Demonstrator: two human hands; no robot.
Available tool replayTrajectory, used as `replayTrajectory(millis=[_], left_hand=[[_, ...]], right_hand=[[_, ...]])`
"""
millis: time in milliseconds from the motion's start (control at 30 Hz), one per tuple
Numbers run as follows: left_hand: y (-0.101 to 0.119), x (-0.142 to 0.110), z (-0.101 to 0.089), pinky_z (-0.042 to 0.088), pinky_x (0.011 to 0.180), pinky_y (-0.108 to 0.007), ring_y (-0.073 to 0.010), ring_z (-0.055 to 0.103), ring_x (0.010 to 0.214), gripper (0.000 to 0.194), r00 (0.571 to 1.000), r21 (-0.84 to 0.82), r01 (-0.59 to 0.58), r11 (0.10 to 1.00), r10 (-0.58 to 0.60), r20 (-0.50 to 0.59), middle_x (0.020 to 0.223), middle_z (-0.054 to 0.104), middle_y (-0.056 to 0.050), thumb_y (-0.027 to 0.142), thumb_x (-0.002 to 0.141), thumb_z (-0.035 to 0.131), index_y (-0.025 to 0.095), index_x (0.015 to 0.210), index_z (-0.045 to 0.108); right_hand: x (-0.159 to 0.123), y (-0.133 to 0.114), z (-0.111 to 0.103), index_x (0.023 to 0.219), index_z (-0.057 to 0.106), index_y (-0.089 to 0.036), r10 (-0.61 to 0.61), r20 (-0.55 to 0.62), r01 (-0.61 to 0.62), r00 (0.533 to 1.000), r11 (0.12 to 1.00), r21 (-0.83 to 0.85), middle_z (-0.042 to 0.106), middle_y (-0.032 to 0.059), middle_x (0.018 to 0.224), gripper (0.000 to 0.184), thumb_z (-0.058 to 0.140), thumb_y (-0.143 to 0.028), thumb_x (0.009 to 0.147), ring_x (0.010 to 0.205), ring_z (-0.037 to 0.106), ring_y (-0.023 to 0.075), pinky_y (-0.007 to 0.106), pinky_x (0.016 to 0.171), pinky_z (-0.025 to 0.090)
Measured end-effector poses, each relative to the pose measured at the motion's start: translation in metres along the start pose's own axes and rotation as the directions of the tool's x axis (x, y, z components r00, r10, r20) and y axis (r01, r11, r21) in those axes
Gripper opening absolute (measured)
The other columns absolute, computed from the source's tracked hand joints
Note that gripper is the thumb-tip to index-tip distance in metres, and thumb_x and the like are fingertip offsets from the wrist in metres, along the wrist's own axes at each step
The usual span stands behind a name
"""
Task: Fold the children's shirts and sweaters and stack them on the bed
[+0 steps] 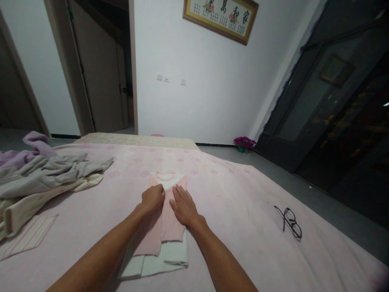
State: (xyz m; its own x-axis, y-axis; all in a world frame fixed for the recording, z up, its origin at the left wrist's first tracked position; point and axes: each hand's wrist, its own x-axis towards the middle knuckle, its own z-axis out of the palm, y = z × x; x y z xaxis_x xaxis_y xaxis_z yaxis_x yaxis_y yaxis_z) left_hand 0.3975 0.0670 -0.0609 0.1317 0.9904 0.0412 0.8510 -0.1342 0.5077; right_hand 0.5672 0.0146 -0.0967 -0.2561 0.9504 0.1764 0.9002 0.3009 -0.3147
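Left hand [152, 198] pressing on pink garment [173, 227], fingers curled, grip unclear; right hand [184, 205] lying flat, fingers spread, released, holding garment flat at 12 o'clock on pink bedspread [231, 194]; eyeglasses [288, 223] at 3 o'clock.

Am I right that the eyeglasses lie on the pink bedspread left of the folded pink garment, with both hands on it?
Not quite: in the head view the eyeglasses lie right of the folded pink garment, not left. The rest holds: they are on the pink bedspread, with left hand and right hand on the garment.
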Motion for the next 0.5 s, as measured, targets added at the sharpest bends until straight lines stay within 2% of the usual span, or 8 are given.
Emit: replayTrajectory(millis=[200, 300, 400, 500], left_hand=[[-0.012, 0.005, -0.006, 0.049, 0.073, -0.035, -0.0294, 0.071, 0.088, 0.018, 0.999, 0.121, -0.036, 0.992, 0.033, 0.028, 0.091, 0.074, -0.014, 0.025, 0.083, 0.054, 0.016, 0.088, 0.069], [-0.008, -0.005, -0.008, 0.050, 0.085, -0.041, -0.0306, 0.068, 0.100, 0.027, 0.990, 0.166, -0.141, 0.976, 0.143, -0.003, 0.106, 0.072, -0.018, 0.023, 0.088, 0.049, 0.014, 0.105, 0.068], [-0.009, -0.019, -0.004, 0.038, 0.110, -0.042, -0.0278, 0.052, 0.132, 0.036, 0.940, 0.193, -0.336, 0.922, 0.342, 0.004, 0.140, 0.059, -0.015, 0.025, 0.093, 0.049, 0.019, 0.126, 0.063], [-0.021, -0.030, 0.006, 0.026, 0.119, -0.047, -0.0301, 0.036, 0.146, 0.047, 0.860, 0.258, -0.506, 0.823, 0.503, 0.081, 0.155, 0.047, -0.012, 0.037, 0.098, 0.046, 0.019, 0.141, 0.055]], right_hand=[[0.001, -0.003, -0.003, 0.158, 0.028, -0.013, 0.011, 0.033, -0.010, 0.999, 0.999, -0.037, 0.020, 0.0117, 0.165, 0.063, 0.030, -0.048, 0.104, 0.154, 0.013, 0.0249, 0.047, 0.124, 0.011], [0.002, -0.004, -0.004, 0.158, 0.026, -0.015, 0.034, 0.055, -0.031, 0.998, 0.999, -0.043, 0.017, 0.0109, 0.166, 0.065, 0.032, -0.050, 0.104, 0.154, 0.012, 0.0249, 0.048, 0.124, 0.010], [0.002, -0.005, -0.005, 0.159, 0.024, -0.016, 0.050, 0.067, -0.047, 0.996, 0.998, -0.048, 0.016, 0.0102, 0.167, 0.066, 0.033, -0.051, 0.103, 0.154, 0.010, 0.0250, 0.049, 0.124, 0.008], [0.002, -0.006, -0.005, 0.159, 0.025, -0.016, 0.051, 0.066, -0.048, 0.996, 0.997, -0.054, 0.015, 0.0104, 0.167, 0.067, 0.036, -0.050, 0.102, 0.155, 0.008, 0.0256, 0.049, 0.124, 0.007]])
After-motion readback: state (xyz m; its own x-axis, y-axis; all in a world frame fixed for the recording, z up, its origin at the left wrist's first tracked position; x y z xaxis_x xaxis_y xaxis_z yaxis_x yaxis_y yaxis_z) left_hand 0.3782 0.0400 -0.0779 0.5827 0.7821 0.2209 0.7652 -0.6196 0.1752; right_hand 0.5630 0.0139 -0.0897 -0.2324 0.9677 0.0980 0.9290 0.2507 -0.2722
